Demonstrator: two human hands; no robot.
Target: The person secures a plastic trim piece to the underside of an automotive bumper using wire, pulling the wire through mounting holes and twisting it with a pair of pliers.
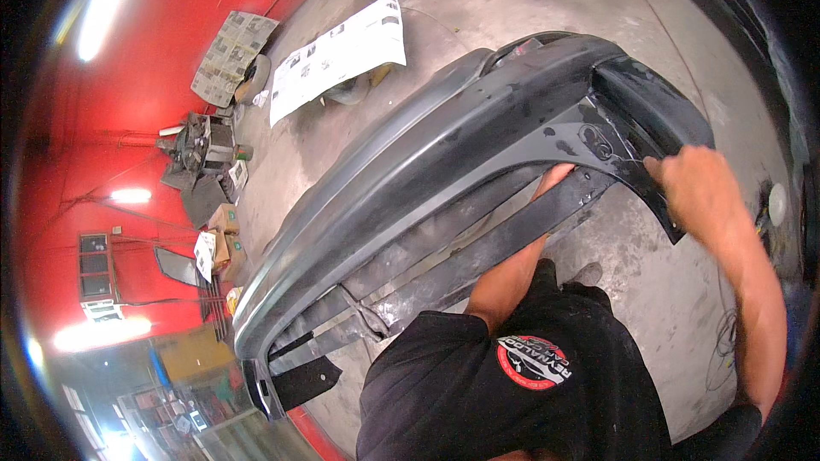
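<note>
- Curling in toward the palm, the fingers of the right hand (pixel 705 192) are at the edge of a bumper (pixel 444 154); a thin pale line shows beside them, and whether they pinch it I cannot tell.
- Just left of those fingertips, a rounded, scuffed outline (pixel 595 142) marks the matte panel.
- Farther left of them, the left hand (pixel 559 173) reaches behind a flat, dark strip (pixel 504 248); its fingers are hidden, so I cannot tell their state.
- Stretching well away to the left of the right fingers, the bumper is a long, bowed, black-grey shell, dull and blotched in places, glossier along its ridges, with a long opening on the person's side.
- Below both hands hangs a soft black shirt (pixel 427 376).
- Beyond the left fingers and the bumper, a stained concrete floor (pixel 461 0) carries a crisp, white printed sheet (pixel 342 55).
- Farthest from all the fingers rises a smooth red wall (pixel 171 51).
</note>
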